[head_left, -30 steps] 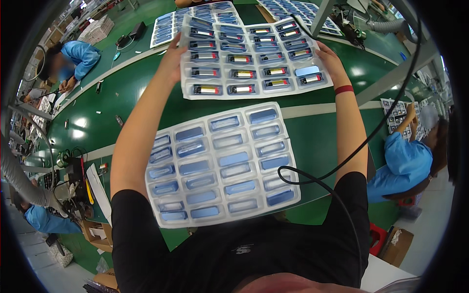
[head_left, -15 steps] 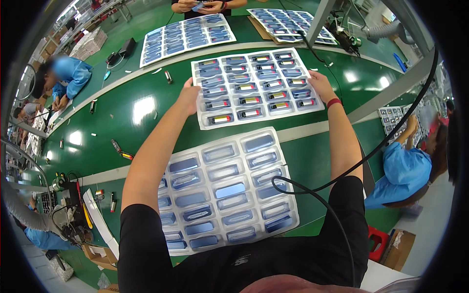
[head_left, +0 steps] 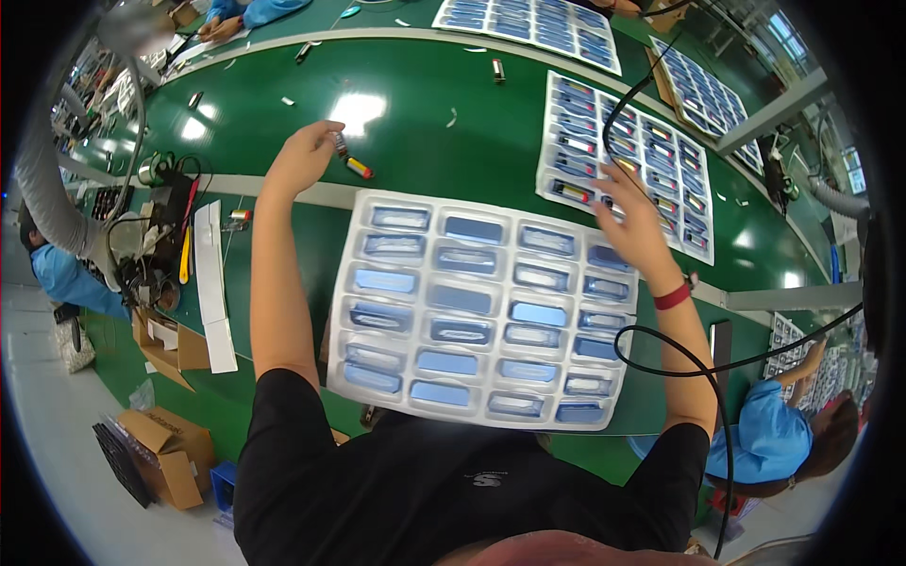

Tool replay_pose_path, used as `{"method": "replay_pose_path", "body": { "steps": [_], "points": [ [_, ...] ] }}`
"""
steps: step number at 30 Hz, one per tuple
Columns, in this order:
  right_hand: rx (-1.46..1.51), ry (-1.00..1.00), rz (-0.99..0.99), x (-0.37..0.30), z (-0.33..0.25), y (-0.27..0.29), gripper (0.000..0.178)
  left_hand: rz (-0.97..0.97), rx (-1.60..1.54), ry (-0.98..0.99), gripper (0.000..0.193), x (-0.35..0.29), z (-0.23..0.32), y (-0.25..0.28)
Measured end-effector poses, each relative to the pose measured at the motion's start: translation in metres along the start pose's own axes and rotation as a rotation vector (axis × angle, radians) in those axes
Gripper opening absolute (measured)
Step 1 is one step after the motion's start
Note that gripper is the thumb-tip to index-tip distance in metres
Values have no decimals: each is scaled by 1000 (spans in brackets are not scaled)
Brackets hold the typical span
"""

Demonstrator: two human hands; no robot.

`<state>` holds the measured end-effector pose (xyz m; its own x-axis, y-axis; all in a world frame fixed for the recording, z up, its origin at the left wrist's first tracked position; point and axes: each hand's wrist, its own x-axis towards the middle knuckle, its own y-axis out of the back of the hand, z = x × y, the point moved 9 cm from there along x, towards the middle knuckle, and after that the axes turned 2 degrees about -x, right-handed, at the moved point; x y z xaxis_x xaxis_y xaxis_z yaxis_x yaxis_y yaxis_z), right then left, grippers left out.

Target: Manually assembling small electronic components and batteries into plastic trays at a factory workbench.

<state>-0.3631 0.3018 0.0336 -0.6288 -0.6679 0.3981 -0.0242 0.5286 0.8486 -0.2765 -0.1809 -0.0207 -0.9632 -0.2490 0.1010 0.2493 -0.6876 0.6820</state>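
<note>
My left hand point(head_left: 304, 160) reaches over the green work surface, thumb and forefinger closed at the upper end of a small dark cylindrical battery point(head_left: 341, 144). Just below it lies a yellow battery with a red end point(head_left: 359, 168). My right hand point(head_left: 634, 224), fingers spread, is over the near edge of a white blister tray point(head_left: 596, 115) filled with yellow, red and black batteries; whether it touches the tray I cannot tell. Close to my body is another white blister tray point(head_left: 510, 222), its blue-looking pockets holding no batteries.
A black cable point(head_left: 694, 372) loops across the near tray and my right forearm. More loaded trays point(head_left: 533, 26) stand at the back. Single batteries point(head_left: 497, 71) lie on the green surface. Tools and a white strip point(head_left: 213, 283) are at left. Co-workers in blue sit on both sides.
Both hands have let go of the loaded tray, which now rests farther right. My left hand has moved to the loose batteries, and my right hand has opened near the tray. The view has turned left.
</note>
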Motion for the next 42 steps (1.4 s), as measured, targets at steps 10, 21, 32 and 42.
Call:
{"method": "replay_pose_path", "body": {
  "steps": [10, 21, 32, 42],
  "points": [
    [165, 141, -119, 71, -142, -90, 36, -15, 371, -209, 28, -9, 15, -55],
    [1052, -373, -18, 52, -142, -94, 21, -253, -368, -442, 34, -68, 157, -50],
    [1143, -496, 84, 18, -129, -72, 24, -381, 295, -383, 16, -67, 106, -83],
    [1234, -459, 206, 20, -132, -69, 27, -307, -1040, -36, 29, -61, 143, -73]
  ]
}}
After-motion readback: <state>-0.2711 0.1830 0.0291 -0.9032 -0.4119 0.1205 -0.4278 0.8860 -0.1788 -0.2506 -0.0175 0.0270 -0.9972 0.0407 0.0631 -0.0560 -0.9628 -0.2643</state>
